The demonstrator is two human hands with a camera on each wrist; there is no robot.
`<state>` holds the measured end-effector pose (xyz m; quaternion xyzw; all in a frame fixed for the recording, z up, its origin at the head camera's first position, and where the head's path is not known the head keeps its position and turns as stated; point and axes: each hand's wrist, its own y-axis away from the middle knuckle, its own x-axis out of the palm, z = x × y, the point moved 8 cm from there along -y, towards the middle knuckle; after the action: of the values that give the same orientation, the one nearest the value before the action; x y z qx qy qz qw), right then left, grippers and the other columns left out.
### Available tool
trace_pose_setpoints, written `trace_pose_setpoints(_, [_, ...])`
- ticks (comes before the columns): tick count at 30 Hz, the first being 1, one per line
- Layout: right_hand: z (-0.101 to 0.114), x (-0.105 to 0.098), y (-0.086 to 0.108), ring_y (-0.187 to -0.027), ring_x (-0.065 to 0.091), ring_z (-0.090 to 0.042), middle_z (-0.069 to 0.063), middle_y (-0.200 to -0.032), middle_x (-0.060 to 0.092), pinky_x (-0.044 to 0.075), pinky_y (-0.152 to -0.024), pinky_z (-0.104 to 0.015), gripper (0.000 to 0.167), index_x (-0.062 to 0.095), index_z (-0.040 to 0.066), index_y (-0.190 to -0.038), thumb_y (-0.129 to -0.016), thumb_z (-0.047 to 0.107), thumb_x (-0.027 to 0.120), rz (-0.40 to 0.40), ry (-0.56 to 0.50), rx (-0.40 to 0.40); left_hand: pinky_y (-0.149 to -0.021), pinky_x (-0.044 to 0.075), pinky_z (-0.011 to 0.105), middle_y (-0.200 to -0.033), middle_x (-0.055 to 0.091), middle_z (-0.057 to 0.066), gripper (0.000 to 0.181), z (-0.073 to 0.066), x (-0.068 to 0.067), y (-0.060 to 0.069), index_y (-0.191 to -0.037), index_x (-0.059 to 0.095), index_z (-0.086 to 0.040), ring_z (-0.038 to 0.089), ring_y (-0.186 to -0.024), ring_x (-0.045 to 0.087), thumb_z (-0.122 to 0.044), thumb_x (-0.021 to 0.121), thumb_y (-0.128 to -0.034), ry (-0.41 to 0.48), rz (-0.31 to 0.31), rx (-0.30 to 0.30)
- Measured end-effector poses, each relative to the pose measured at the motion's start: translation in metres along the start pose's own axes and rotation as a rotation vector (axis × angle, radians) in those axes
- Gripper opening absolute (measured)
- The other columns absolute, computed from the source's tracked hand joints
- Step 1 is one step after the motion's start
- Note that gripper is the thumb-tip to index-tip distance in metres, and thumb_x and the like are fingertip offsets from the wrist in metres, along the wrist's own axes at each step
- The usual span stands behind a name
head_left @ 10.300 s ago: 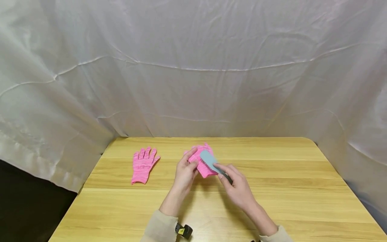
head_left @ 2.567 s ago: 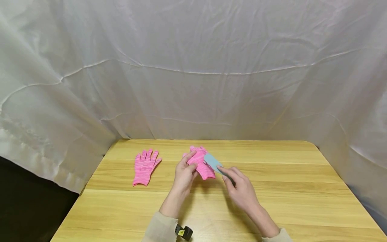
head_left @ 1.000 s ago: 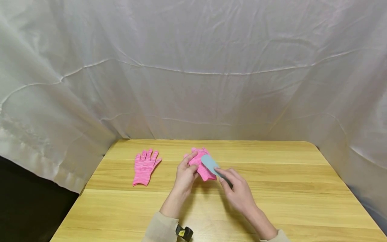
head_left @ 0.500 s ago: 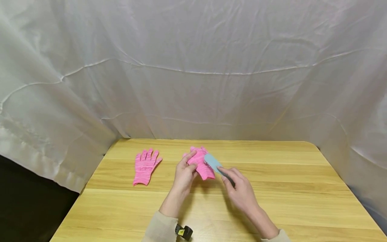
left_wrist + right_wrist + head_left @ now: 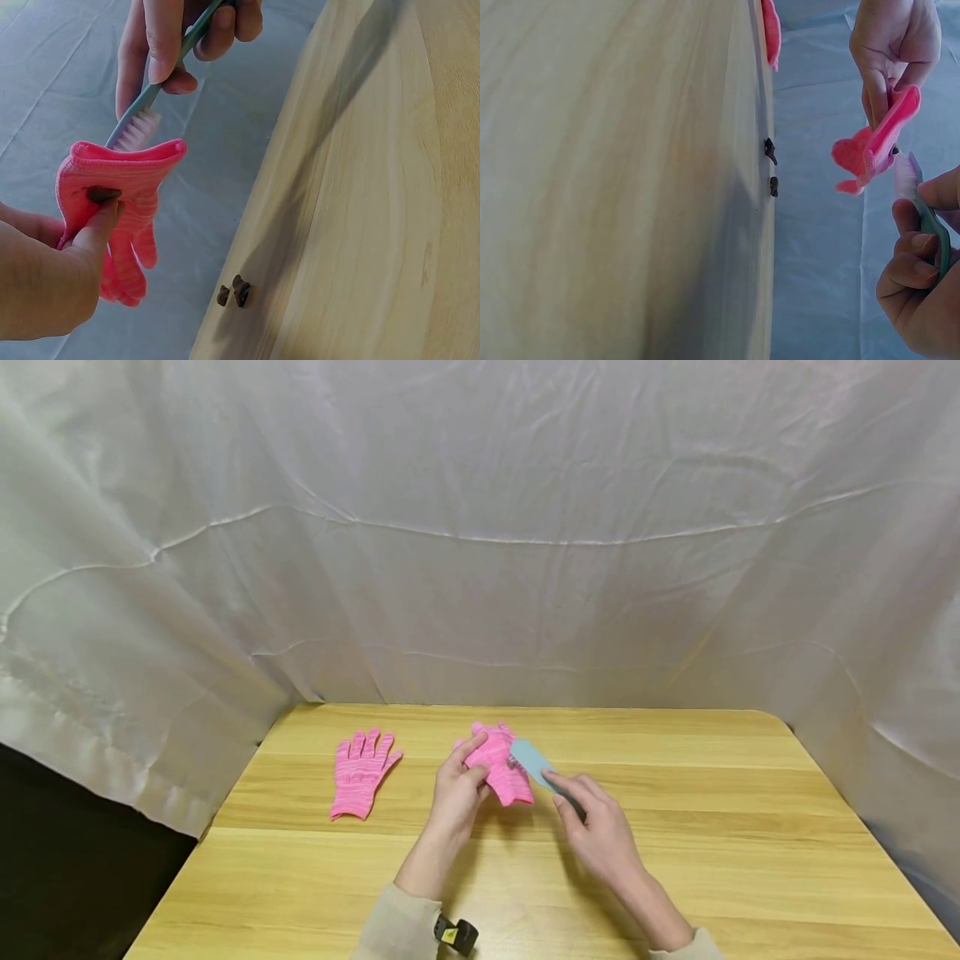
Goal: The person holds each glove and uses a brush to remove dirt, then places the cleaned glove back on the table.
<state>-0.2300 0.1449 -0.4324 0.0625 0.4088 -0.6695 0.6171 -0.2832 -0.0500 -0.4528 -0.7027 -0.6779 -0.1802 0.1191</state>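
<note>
My left hand (image 5: 457,793) pinches a pink knit glove (image 5: 489,762) above the table, its cuff toward me and to the right. A dark brown smudge (image 5: 102,194) marks the glove beside my thumb in the left wrist view. My right hand (image 5: 600,831) grips a scrub brush (image 5: 531,760) with a blue-green back and handle. Its pale bristles (image 5: 139,130) face the glove's right side, very near it; whether they touch I cannot tell. Farther left, a second pink glove (image 5: 357,777) lies flat, fingers pointing away.
The wooden table (image 5: 720,827) spreads under both hands. Dark brown bits (image 5: 240,291) lie on it in the wrist views. Grey cloth (image 5: 480,610) hangs behind and at the sides. A black wrist device (image 5: 457,935) is at the left sleeve.
The brush was farther left over the glove a second ago; it has shifted right, to the glove's side. The left hand keeps its hold, and the second glove has stayed put.
</note>
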Motion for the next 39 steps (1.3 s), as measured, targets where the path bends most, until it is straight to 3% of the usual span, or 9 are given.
trace_pose_setpoints(10, [0.001,-0.001,0.0,-0.069,0.049,-0.006,0.0,-0.104,0.071,0.046,-0.055,-0.022,0.04,0.072,0.017,-0.132,-0.095,0.002,0.07,-0.007,-0.018,0.004,-0.104,0.056,0.034,-0.154,0.046,0.029,0.058,0.002,0.0,-0.001,-0.155,0.041,0.002,0.028,-0.125,0.06,0.012,0.041,-0.0986,-0.003,0.01,0.004])
trace_pose_setpoints(17, [0.007,-0.004,0.001,-0.07,0.05,-0.005,0.001,-0.105,0.07,0.046,-0.055,-0.021,0.041,0.073,0.015,-0.131,-0.094,-0.001,0.071,-0.049,-0.054,-0.049,-0.102,0.057,0.034,-0.154,0.044,0.031,0.056,0.003,0.001,0.0,-0.155,0.04,0.005,0.026,-0.12,0.062,0.011,0.041,-0.0994,-0.008,0.017,0.017])
trace_pose_setpoints(22, [0.011,-0.001,0.001,-0.072,0.051,-0.005,0.004,-0.107,0.07,0.048,-0.057,-0.021,0.043,0.073,0.017,-0.131,-0.093,-0.002,0.072,-0.032,-0.065,-0.069,-0.102,0.057,0.035,-0.154,0.045,0.031,0.056,0.003,0.001,0.0,-0.155,0.04,0.003,0.025,-0.119,0.062,0.011,0.041,-0.0994,-0.021,0.018,0.014])
trace_pose_setpoints(29, [0.013,0.002,0.002,-0.074,0.052,-0.005,0.007,-0.107,0.069,0.049,-0.059,-0.021,0.042,0.073,0.019,-0.131,-0.093,0.001,0.073,-0.004,-0.031,-0.075,-0.104,0.056,0.036,-0.154,0.045,0.03,0.058,0.004,0.003,0.0,-0.155,0.042,0.002,0.028,-0.125,0.061,0.012,0.042,-0.0977,-0.027,0.011,0.0])
trace_pose_setpoints(39, [0.008,0.002,0.001,-0.068,0.048,-0.003,0.007,-0.104,0.068,0.046,-0.055,-0.02,0.041,0.074,0.019,-0.131,-0.094,0.002,0.073,0.01,0.017,-0.052,-0.101,0.058,0.033,-0.154,0.044,0.031,0.057,0.0,0.002,0.001,-0.156,0.039,0.004,0.022,-0.117,0.061,0.011,0.041,-0.099,-0.017,0.025,0.023])
